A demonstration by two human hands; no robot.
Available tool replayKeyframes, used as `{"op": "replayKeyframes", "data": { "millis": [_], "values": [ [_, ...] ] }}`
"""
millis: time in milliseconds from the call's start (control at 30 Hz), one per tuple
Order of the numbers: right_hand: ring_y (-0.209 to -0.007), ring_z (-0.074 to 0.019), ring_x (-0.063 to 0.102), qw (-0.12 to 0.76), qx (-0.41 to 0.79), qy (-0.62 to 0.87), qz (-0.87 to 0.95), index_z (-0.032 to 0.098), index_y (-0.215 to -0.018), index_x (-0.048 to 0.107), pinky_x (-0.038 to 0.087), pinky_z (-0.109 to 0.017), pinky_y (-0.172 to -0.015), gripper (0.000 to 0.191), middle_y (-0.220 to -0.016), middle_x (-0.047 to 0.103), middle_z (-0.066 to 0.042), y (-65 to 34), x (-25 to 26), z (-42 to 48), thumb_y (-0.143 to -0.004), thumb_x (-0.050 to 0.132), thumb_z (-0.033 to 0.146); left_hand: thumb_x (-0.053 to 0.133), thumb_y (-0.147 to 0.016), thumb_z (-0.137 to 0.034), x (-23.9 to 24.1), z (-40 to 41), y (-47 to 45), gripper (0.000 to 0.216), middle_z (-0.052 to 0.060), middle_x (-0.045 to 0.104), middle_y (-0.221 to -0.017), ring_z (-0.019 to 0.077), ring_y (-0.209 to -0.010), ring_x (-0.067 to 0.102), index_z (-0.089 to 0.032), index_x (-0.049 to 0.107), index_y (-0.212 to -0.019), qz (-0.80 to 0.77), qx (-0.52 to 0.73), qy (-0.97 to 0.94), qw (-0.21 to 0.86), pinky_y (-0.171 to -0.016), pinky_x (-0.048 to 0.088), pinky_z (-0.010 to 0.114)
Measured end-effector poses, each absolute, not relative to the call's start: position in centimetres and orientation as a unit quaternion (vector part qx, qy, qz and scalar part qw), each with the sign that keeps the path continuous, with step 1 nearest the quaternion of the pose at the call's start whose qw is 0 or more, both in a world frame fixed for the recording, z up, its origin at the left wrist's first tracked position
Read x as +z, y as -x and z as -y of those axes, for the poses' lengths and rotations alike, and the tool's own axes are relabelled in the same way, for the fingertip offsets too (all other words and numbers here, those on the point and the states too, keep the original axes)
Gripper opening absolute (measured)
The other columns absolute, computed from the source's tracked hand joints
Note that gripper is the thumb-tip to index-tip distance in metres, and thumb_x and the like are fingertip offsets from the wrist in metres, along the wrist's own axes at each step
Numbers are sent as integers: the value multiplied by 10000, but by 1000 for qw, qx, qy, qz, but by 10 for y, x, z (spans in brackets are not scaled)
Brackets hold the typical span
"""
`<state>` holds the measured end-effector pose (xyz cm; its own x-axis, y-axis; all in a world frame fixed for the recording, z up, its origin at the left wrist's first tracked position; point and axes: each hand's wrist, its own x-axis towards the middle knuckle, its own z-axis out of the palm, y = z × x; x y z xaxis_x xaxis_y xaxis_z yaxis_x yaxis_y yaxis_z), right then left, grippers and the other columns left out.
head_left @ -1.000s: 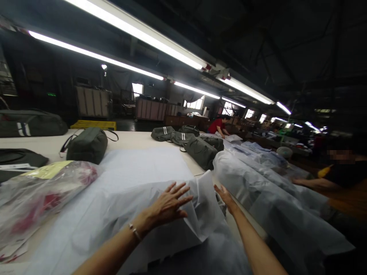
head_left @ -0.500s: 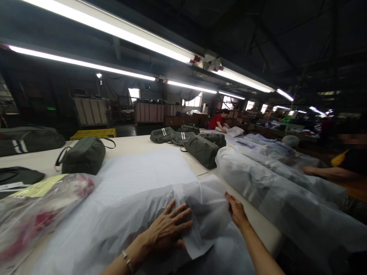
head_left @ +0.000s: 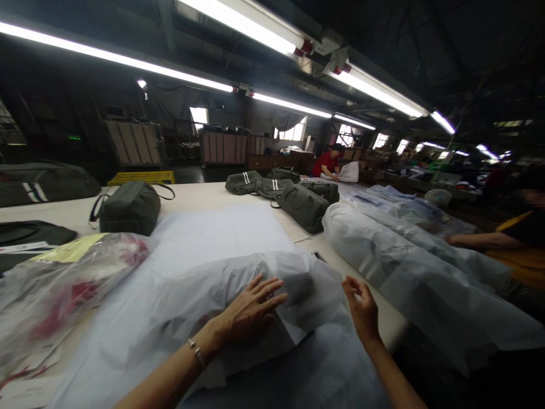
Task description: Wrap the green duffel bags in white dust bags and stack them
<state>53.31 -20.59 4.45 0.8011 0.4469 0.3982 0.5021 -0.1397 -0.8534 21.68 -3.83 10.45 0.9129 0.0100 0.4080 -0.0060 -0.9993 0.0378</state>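
Note:
A dark bundle wrapped in a translucent white sheet (head_left: 187, 295) lies in front of me; what is inside shows only as dark shapes. My left hand (head_left: 251, 307) rests on top of the wrapping, fingers stretched out and slightly spread. At the wrapping's right end is my right hand (head_left: 363, 309), its fingers loosely curled and apart beside the sheet's edge. Whether a fingertip still touches that edge is hard to tell. Under the bundle, more white sheeting (head_left: 225, 227) spreads over the pale table (head_left: 196, 193).
Dark green bags (head_left: 307, 205) stand at the back; another bag (head_left: 130, 209) is at left. A clear plastic package (head_left: 85, 289) lies near left. Long wrapped bundles (head_left: 409, 278) line the right. A co-worker in red (head_left: 327, 165) works far off; another person's arm (head_left: 477, 241) reaches in at right.
My right hand has shifted slightly rightward from the sheet, and its pinch has loosened. My left hand stays on the wrapping. A small dark object shows behind the bundle's right end. The view has tilted down.

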Motion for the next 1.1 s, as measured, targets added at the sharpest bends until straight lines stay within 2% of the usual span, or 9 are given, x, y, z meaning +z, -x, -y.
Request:
{"op": "replayKeyframes", "data": {
  "millis": [67,233,300,367,467,633,800,933,1100],
  "values": [
    [-964,-268,662,541,-22,707,455,191,-1143,628,551,-393,-843,572,-1087,690,-118,-498,49,221,-826,574,665,488,-951,-239,107,33,-218,375,101,513,-1437,247,-1385,398,-233,505,-1326,-69,273,-959,2,-1177,265,525],
    [-1234,-377,542,391,-112,632,659,188,-1426,431,517,-523,-978,901,-1356,563,-170,-415,40,236,-724,658,705,545,-920,-268,118,13,-230,278,112,592,-1335,294,-1325,460,-208,598,-1186,-203,256,-945,27,-1135,303,539],
    [-1236,-389,538,378,-157,633,657,189,-1399,462,514,-573,-966,780,-1341,574,-175,-396,36,227,-775,689,598,566,-903,-258,119,5,-234,230,104,663,-1188,268,-1143,595,-204,621,-1119,-210,215,-952,59,-1032,426,477],
    [-1179,-357,586,395,-179,619,655,226,-1223,601,515,-587,-957,434,-1219,653,-136,-386,38,214,-850,672,434,563,-899,-237,118,-1,-236,206,86,687,-1080,228,-1000,641,-199,627,-1092,-212,207,-952,76,-929,489,396],
    [-1037,-275,662,439,-191,590,651,253,-957,665,510,-553,-971,96,-982,720,-59,-383,56,200,-895,606,211,567,-901,-235,117,-5,-233,247,76,673,-1153,216,-1060,619,-214,619,-1141,-200,212,-953,84,-948,473,365],
    [-913,-237,692,501,-162,635,566,219,-996,657,576,-407,-831,126,-978,725,-83,-403,117,199,-918,573,272,572,-915,-273,122,0,-224,337,43,625,-1306,215,-1204,559,-273,587,-1252,-124,198,-967,106,-1045,409,397],
    [-879,-231,693,469,-142,633,600,229,-1000,665,582,-357,-781,151,-976,728,-88,-416,159,205,-923,569,317,523,-941,-282,130,4,-226,300,50,640,-1255,206,-1136,585,-254,592,-1231,-100,205,-969,96,-1020,424,373],
    [-889,-217,696,430,-136,606,655,235,-985,661,581,-336,-792,111,-979,726,-78,-411,159,207,-916,581,269,408,-974,-202,141,-1,-239,298,58,653,-1172,180,-1011,618,-228,608,-1193,-122,184,-974,58,-876,484,287],
    [-897,-198,696,432,-128,614,648,233,-944,657,574,-309,-804,77,-965,719,-52,-407,152,204,-910,592,253,434,-945,-166,157,-9,-263,249,29,679,-850,162,-706,630,-228,673,-974,-110,130,-985,23,-615,458,243]
  ]
}}
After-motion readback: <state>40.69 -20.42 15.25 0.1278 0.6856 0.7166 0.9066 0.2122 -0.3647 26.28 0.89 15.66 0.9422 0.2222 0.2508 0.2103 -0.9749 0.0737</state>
